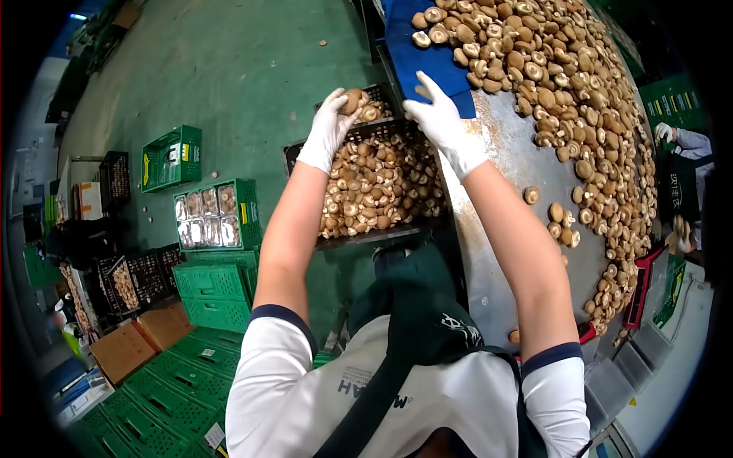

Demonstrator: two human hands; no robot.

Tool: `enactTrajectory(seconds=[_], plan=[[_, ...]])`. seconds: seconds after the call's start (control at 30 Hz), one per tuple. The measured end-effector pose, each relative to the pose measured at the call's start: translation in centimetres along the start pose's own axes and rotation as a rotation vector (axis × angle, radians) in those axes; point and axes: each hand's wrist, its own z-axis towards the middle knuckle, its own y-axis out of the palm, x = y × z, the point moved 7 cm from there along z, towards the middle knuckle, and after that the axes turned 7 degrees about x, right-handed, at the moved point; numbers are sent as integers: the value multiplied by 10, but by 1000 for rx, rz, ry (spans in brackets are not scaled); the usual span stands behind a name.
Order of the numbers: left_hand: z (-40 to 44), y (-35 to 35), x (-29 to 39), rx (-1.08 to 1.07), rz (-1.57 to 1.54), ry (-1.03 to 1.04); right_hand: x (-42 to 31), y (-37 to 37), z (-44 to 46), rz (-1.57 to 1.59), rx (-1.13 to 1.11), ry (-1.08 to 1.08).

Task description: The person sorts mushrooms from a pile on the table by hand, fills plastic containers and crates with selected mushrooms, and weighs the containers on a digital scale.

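Left hand [330,128], gloved, its fingers curled about a mushroom [354,100] at the fingertips, above the far black crate [390,95]. The near black crate [376,232], filled with mushrooms, lies below and nearer the body. Right hand [444,128], apart, appears unladen with fingers spread. The step appears to be placing by hand; the next move would call for a gentle release. The rounded cap faces upward; with the stem hidden, the long axis cannot be told.

Rust-stained metal table [492,229], black plastic crate [374,236], matt mushrooms [374,183], cloth apron [412,305]
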Motion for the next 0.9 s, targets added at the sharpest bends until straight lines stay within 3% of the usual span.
enactTrajectory(seconds=[0.1,0.17,0.33,0.47,0.6,0.73,0.8,0.9], plan=[[-11,-2,-16,-102,-298,-126,16,-20,-42,104,-18,60],[-13,-11,-28,-149,-325,-143,36,-46,-77,111,-42,133],[-26,-22,-22,-166,133,136,68,-109,-191,239,77,476],[-49,-18,-16,-252,300,332,95,-162,-281,231,250,557],[-69,-14,-13,-178,508,517,110,-224,-365,-149,571,472],[-59,-35,-25,11,506,436,161,-265,-440,-141,794,577],[-47,-29,-21,40,525,475,166,-264,-459,-106,851,683],[-31,-4,-10,16,559,601,174,-262,-463,-150,867,642]])
